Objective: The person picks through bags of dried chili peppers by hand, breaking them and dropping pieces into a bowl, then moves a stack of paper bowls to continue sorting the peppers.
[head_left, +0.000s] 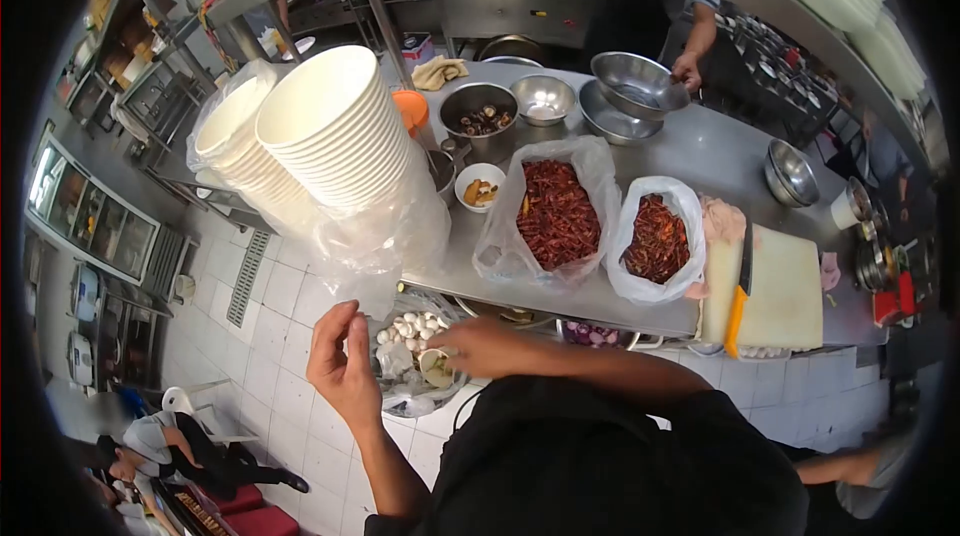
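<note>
My left hand point(341, 364) is raised just left of a plastic bag, its thumb apart from the bent fingers and nothing held. Smeared by motion, my right hand point(483, 346) reaches across the bag's right side, close to a small pale tub point(437, 368). The clear plastic bag point(412, 403) sits low in front of the counter. Inside it lie small white round pieces point(409, 329), like garlic or button mushrooms. Above my left hand stand tall stacks of white paper tubs point(335, 141), wrapped in clear plastic.
Two bags of dried red chilies point(558, 216) stand on the steel counter point(650, 314). A yellow-handled knife point(741, 296) lies on a white cutting board point(785, 276). Across the counter, another person's hand point(687, 71) holds a metal bowl point(640, 86). Purple onions point(592, 335) sit below the edge.
</note>
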